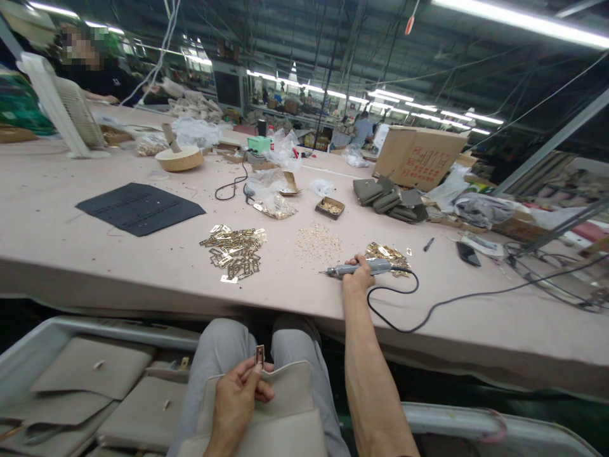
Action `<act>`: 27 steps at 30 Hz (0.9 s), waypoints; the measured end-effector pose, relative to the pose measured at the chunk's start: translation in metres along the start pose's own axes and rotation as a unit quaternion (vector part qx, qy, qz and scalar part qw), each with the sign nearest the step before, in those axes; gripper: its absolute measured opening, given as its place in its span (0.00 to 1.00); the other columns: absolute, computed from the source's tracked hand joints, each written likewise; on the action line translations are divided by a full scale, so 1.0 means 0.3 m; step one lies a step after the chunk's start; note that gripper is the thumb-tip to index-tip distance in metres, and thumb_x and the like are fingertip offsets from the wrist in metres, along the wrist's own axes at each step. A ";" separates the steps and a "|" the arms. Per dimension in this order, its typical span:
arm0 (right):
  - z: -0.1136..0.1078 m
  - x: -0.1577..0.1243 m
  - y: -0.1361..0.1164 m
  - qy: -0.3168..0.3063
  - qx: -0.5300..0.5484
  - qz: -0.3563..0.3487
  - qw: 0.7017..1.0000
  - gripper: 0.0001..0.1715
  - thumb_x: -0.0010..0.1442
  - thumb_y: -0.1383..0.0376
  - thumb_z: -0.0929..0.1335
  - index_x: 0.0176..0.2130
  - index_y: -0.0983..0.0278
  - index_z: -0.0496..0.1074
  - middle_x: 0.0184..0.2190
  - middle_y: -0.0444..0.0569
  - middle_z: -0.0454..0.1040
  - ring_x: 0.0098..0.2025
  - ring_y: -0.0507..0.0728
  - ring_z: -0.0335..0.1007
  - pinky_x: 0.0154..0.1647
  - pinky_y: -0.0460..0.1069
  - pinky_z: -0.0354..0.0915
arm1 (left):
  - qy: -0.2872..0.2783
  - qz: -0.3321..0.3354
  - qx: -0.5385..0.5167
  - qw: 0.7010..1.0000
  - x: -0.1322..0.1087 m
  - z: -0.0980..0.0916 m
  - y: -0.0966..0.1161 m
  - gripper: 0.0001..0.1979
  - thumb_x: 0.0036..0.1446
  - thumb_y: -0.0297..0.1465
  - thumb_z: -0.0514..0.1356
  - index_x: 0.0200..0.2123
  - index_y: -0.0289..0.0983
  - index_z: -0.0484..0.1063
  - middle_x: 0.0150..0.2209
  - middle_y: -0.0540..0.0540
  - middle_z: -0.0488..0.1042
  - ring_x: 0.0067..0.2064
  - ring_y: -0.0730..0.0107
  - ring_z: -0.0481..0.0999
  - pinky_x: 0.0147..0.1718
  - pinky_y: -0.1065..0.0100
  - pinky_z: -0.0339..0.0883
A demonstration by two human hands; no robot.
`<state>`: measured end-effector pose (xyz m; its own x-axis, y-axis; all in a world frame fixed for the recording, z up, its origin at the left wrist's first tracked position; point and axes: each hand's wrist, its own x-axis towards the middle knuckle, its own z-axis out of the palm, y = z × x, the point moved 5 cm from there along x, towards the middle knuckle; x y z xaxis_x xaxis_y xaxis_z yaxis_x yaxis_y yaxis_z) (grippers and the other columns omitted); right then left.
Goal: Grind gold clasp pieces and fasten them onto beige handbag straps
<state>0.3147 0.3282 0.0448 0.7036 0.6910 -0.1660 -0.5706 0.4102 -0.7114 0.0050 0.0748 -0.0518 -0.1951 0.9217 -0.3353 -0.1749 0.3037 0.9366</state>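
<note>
My right hand [358, 276] rests on the pale table [71, 247] and is closed around a grey electric screwdriver [364, 268], its tip pointing left and its black cord [409, 320] trailing off to the right. My left hand [238, 397] is down at my lap, fingers pinched on a small metal clasp plate [259, 354] held against a beige bag piece [285, 406] lying on my knees. A pile of gold metal plates [234, 252] lies left of the screwdriver, loose small screws [318, 242] just beyond it, and more gold plates [387, 256] behind my right hand.
A dark mat [140, 208] lies at the left. A small box of fittings [330, 207], grey bag pieces [387, 200] and a cardboard box [419, 155] stand farther back. A tray of beige pieces [95, 393] sits below left. Another person sits at the far left.
</note>
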 end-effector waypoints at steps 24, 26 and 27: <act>-0.004 -0.016 -0.009 0.031 0.052 -0.007 0.998 0.18 0.49 0.75 0.74 0.33 0.63 0.63 0.26 0.38 0.69 0.22 0.48 0.63 0.19 0.42 0.67 | 0.006 0.003 -0.014 1.000 -0.009 0.002 0.003 0.33 0.48 0.56 0.68 0.39 0.29 0.80 0.19 0.41 0.79 0.19 0.64 0.77 0.22 0.69 0.72; -0.004 -0.018 -0.010 0.028 0.048 -0.010 0.998 0.18 0.50 0.74 0.74 0.33 0.62 0.63 0.26 0.38 0.69 0.21 0.48 0.63 0.20 0.43 0.68 | 0.007 0.000 -0.015 1.000 -0.010 0.002 0.005 0.34 0.48 0.57 0.68 0.40 0.29 0.80 0.19 0.41 0.79 0.19 0.64 0.76 0.21 0.69 0.72; -0.004 -0.019 -0.011 0.028 0.046 -0.011 0.998 0.18 0.50 0.74 0.74 0.33 0.62 0.62 0.26 0.38 0.69 0.21 0.48 0.63 0.20 0.43 0.68 | 0.006 0.000 -0.014 1.000 -0.010 0.002 0.005 0.34 0.48 0.57 0.68 0.40 0.29 0.80 0.19 0.41 0.79 0.19 0.64 0.76 0.21 0.69 0.72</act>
<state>0.3131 0.3222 0.0474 0.7370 0.6484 -0.1907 -0.5900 0.4796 -0.6495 0.0057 0.0725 -0.0492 -0.2058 0.9187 -0.3370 -0.2024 0.2969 0.9332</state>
